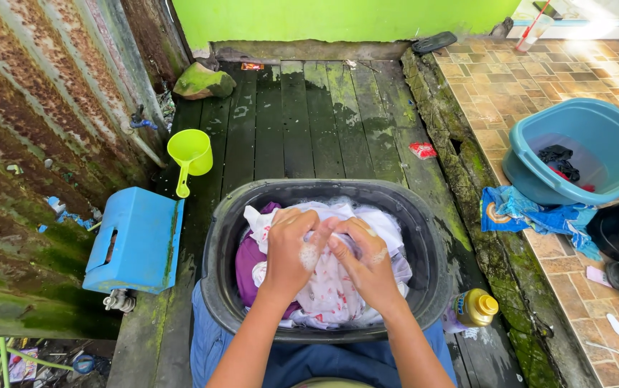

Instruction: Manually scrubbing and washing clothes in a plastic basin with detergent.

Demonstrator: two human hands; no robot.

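Note:
A black wash tub (217, 244) sits between my knees, filled with wet laundry and suds. My left hand (289, 248) and my right hand (364, 260) are both closed on a white patterned cloth (327, 294), bunched together at the tub's middle with soap foam on the fingers. A purple garment (248, 260) lies under the white cloth at the tub's left side.
A blue plastic stool (136, 241) lies tipped at the left. A lime green dipper (190, 154) rests on the dark wet planks. At the right stand a teal basin (597, 136) with dark clothes, a blue detergent bag (532, 214) and a yellow-capped bottle (476, 307).

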